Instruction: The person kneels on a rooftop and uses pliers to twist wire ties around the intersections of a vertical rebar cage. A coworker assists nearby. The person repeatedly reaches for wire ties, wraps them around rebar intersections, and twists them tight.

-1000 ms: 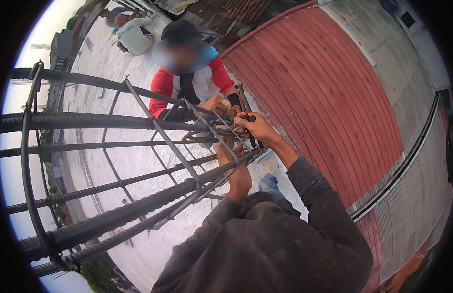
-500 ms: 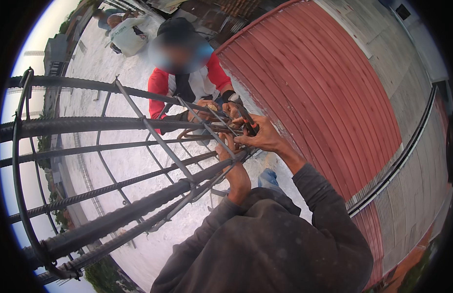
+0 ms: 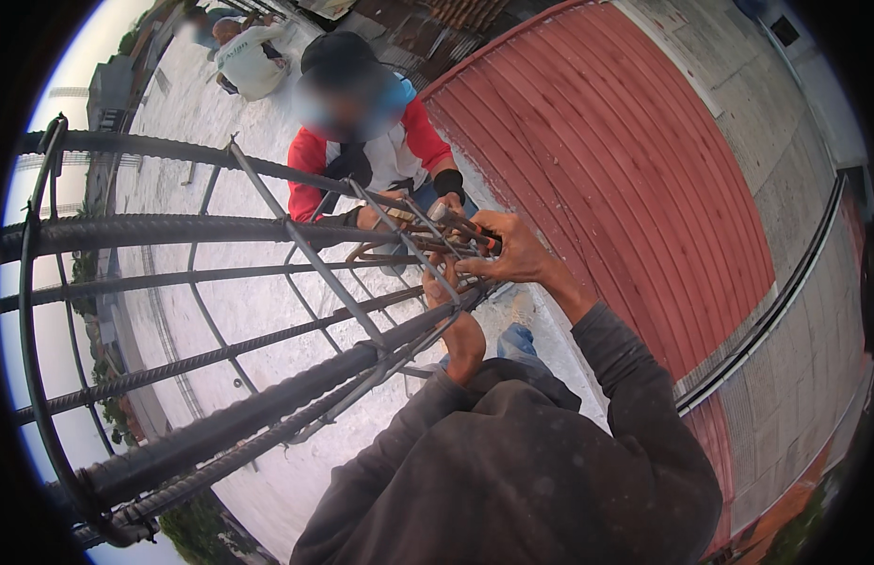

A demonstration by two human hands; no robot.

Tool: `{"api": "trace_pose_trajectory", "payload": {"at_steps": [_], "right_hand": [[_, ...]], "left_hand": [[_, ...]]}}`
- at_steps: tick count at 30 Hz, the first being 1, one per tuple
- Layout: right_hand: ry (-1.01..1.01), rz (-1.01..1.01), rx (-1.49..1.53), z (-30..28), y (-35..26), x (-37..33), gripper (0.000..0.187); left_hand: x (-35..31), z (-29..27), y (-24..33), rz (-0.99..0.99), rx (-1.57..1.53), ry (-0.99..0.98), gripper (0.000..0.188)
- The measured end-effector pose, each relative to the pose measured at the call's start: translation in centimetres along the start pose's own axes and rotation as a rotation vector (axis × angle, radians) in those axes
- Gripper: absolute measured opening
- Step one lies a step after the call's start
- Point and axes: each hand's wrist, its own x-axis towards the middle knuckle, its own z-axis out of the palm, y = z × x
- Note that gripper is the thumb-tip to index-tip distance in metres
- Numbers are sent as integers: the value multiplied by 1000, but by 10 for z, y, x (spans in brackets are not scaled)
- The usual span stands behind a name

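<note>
A long rebar cage [image 3: 239,400] of ribbed steel bars and thinner stirrups runs from the left toward my hands. My right hand [image 3: 524,252] is closed around the handles of pliers with orange and black grips [image 3: 487,242], held at the narrow-looking far end of the cage. Just left of it, my left hand [image 3: 439,282] reaches up among the bars, fingers closed; what lies in them is hidden by the steel. Across from me, a co-worker's hand [image 3: 369,217] and other hand [image 3: 450,201] are at the same bars.
The co-worker in red and white sleeves [image 3: 310,169] crouches opposite. Other people, one in a pale shirt [image 3: 253,61], are farther back on the whitish roof slab [image 3: 267,122]. To the right, past the slab's edge, lie a red corrugated roof [image 3: 616,179] and grey sheeting [image 3: 785,151].
The pliers have tipped lower in my right hand, whose wrist has turned. My left hand stays at nearly the same spot. The co-worker's hand nearest the pliers has drawn back a little.
</note>
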Motion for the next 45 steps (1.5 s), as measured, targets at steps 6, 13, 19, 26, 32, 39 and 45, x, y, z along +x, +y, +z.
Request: {"api": "trace_pose_trajectory", "payload": {"at_steps": [6, 13, 19, 26, 32, 39, 45], "right_hand": [[11, -46, -43, -3, 1, 3, 54], [38, -67, -90, -3, -2, 3, 42], [179, -204, -132, 3, 1, -3, 25], [206, -24, -67, 6, 3, -18, 27], [240, 175, 15, 5, -13, -22, 30], [221, 428, 60, 6, -33, -22, 29], [160, 481, 419, -4, -28, -30, 30]], "left_hand": [[-4, 5, 4, 38, -9, -5, 78], [-5, 8, -2, 87, 17, -4, 72], [-11, 28, 4, 46, 0, 68, 68], [3, 30, 19, -142, -200, 28, 66], [5, 30, 14, -150, -205, 48, 75], [3, 27, 6, -177, -159, 5, 79], [0, 17, -4, -70, -65, -48, 69]]}}
